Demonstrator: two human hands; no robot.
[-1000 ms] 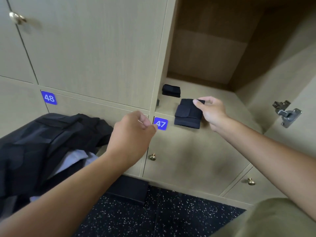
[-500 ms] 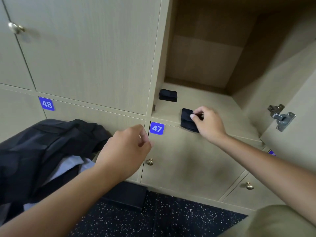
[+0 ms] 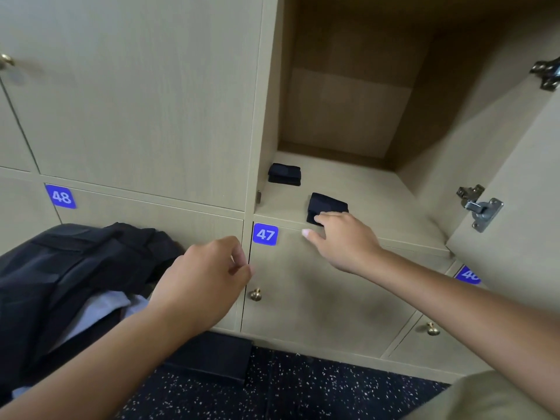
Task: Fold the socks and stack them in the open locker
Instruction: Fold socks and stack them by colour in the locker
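Note:
A folded black sock point(image 3: 328, 205) lies on the floor of the open locker point(image 3: 378, 189), near its front edge. My right hand point(image 3: 342, 237) rests at that edge with fingertips touching the sock's near side and the thumb spread away; it grips nothing. A second folded black sock bundle point(image 3: 285, 174) sits further back at the locker's left wall. My left hand point(image 3: 203, 280) hovers in front of the closed doors, left of label 47, fingers curled loosely with nothing in them.
A black bag point(image 3: 75, 274) with pale cloth inside sits at the left, against the lockers. The locker door point(image 3: 515, 207) stands open at the right with metal hinges. Closed doors with brass knobs fill the row below. A dark flat object point(image 3: 212, 356) lies on the speckled floor.
My right hand carried the folded sock into the locker, set it down near the front edge and opened its grip. My left hand dropped slightly.

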